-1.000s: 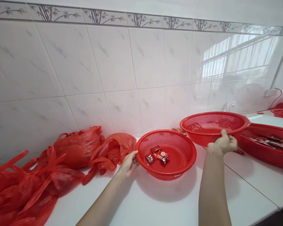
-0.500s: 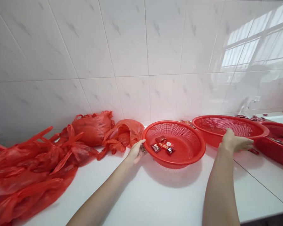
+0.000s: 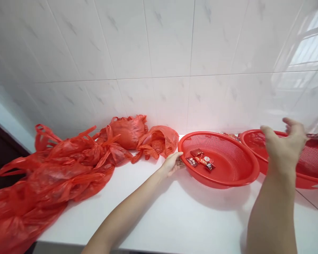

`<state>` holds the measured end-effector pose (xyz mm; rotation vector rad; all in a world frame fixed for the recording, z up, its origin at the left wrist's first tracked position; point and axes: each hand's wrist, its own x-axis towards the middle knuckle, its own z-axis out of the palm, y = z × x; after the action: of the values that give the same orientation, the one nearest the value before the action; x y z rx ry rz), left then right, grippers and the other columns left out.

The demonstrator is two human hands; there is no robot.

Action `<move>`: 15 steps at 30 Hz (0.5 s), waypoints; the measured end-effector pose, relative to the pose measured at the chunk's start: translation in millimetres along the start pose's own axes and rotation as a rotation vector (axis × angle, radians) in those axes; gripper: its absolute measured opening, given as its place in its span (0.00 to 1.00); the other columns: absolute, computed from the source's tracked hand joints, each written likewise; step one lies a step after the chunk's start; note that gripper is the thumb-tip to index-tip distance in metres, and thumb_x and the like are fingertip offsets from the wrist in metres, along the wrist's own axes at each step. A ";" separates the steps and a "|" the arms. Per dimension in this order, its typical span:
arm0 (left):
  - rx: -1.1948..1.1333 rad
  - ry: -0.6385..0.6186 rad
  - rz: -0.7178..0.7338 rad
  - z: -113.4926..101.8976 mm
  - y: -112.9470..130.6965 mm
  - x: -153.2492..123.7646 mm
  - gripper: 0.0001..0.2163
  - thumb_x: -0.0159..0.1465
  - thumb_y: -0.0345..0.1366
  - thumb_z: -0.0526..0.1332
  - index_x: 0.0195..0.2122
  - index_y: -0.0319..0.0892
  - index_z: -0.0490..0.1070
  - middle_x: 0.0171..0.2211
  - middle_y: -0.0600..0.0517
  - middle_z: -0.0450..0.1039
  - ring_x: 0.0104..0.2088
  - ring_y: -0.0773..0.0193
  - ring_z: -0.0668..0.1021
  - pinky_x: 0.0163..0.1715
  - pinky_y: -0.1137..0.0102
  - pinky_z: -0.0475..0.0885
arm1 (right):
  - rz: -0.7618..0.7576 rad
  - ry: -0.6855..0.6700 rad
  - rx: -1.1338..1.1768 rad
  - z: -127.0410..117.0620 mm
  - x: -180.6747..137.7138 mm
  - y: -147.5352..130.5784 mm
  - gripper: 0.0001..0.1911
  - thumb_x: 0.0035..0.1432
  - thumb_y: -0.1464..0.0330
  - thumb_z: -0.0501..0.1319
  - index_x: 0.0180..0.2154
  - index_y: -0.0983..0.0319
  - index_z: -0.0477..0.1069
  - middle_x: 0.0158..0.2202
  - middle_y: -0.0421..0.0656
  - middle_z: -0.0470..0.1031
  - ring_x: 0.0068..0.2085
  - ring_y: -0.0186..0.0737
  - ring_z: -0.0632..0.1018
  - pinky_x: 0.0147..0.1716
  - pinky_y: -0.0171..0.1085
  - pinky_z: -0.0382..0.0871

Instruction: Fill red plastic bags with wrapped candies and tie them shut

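Note:
A round red plastic colander [image 3: 235, 183] stands on the white counter with several small wrapped candies [image 3: 201, 159] in its left part. My left hand [image 3: 172, 164] is closed on its left rim, thumb on top and fingers beneath. To the right, my right hand [image 3: 284, 144] is raised in front of a second red colander [image 3: 257, 153]. Its thumb and fingers are spread with nothing between them. That hand and forearm hide part of the second colander.
Crumpled red plastic bags [image 3: 60, 169] cover the counter's left side, and an open red bag [image 3: 161, 139] lies close to my left hand. Behind the colanders are more wrapped candies [image 3: 230, 135]. A tiled wall [image 3: 159, 70] closes off the back of the white counter [image 3: 148, 215].
The view has turned left, so things sit further right. My right hand has risen and its fingers have spread. My left hand stays on the colander's rim.

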<state>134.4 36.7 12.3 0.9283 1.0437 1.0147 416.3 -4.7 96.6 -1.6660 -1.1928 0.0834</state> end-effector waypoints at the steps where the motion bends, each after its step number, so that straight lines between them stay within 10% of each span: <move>1: 0.058 -0.021 -0.001 -3.4 0.5 -2.4 0.10 0.62 0.39 0.64 0.28 0.39 0.73 0.25 0.46 0.78 0.25 0.61 0.80 0.35 0.63 0.79 | -0.019 -0.017 0.024 1.2 -2.6 -9.4 0.27 0.52 0.56 0.65 0.54 0.54 0.73 0.49 0.54 0.77 0.52 0.65 0.77 0.44 0.54 0.75; 7: 0.485 0.128 0.226 -52.9 21.5 -2.7 0.05 0.58 0.35 0.64 0.34 0.42 0.75 0.38 0.44 0.80 0.43 0.51 0.82 0.51 0.56 0.74 | -0.152 -0.417 0.074 10.1 -28.8 -63.7 0.29 0.55 0.52 0.63 0.56 0.56 0.72 0.56 0.51 0.76 0.57 0.60 0.76 0.54 0.54 0.71; 11: 0.741 0.291 0.402 -97.8 34.2 4.3 0.16 0.45 0.22 0.66 0.36 0.44 0.75 0.58 0.42 0.73 0.70 0.41 0.57 0.70 0.47 0.42 | -0.368 -0.913 -0.149 38.3 -56.6 -91.4 0.29 0.60 0.58 0.60 0.62 0.54 0.68 0.64 0.48 0.69 0.65 0.59 0.68 0.59 0.53 0.66; 15: 0.873 0.328 0.446 -129.1 29.0 3.3 0.14 0.42 0.19 0.65 0.28 0.44 0.74 0.51 0.42 0.77 0.70 0.38 0.55 0.68 0.43 0.30 | -0.520 -1.179 -0.420 72.5 -75.2 -102.7 0.39 0.54 0.69 0.65 0.67 0.51 0.62 0.71 0.45 0.58 0.72 0.62 0.55 0.66 0.62 0.50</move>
<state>4.8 63.3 7.4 1.8029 1.6544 1.0994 270.3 -13.0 105.7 -1.5747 -2.6414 0.5767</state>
